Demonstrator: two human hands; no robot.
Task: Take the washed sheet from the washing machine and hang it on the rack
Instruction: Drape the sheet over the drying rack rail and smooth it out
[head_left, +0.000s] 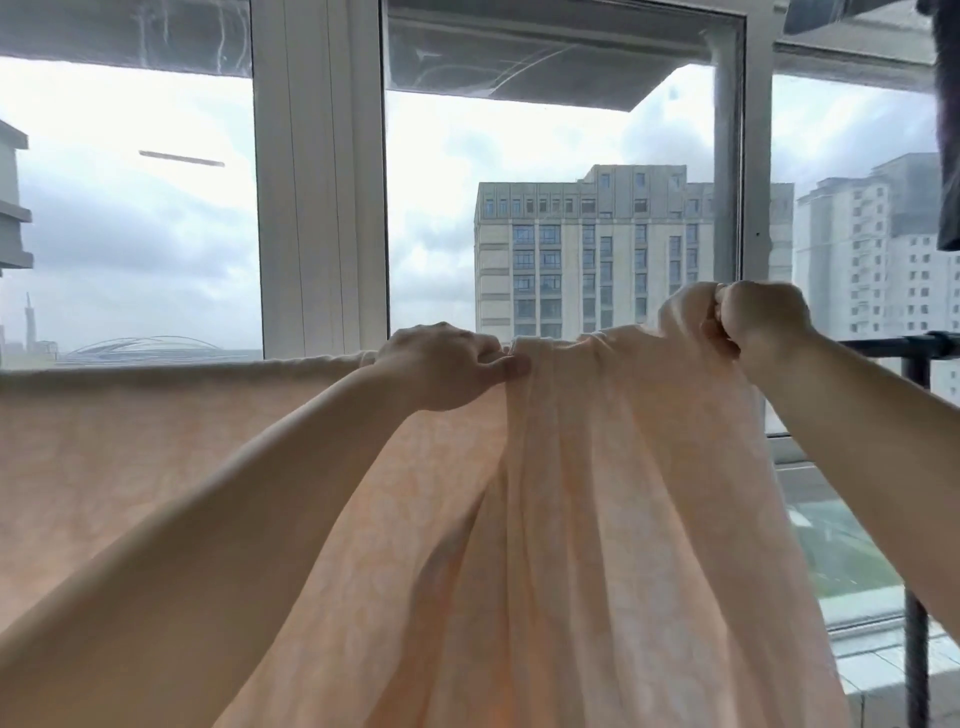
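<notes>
Sheet (545, 519): one pale peach sheet, draped over the top bar of one dark metal rack (919, 347), of which only the right end of the bar and one upright post below it are visible. To the left of the left-hand grip the cloth lies spread flat along the bar; between the two grips it is bunched into long vertical folds that hang toward the viewer and down out of the picture.

Hands: two, both bare, both forearms reaching up and forward from the lower corners. The left hand (449, 364) is palm-down at the level of the bar, knuckles up, fingers curled over the top edge of the cloth and thumb pressed against its near face; this grip is clenched on the sheet. The right hand (758, 319) is raised a little higher, to the right of the left one, fist closed with a gathered fold of cloth standing up beside its knuckles; this grip also grasps the sheet.

Background: beyond the grips, three window panes (545, 208) separated by white frames, with several pale high-rise buildings (587, 249) under a cloudy sky. One dark garment (948, 130) hangs at the upper right edge, above the right hand.
</notes>
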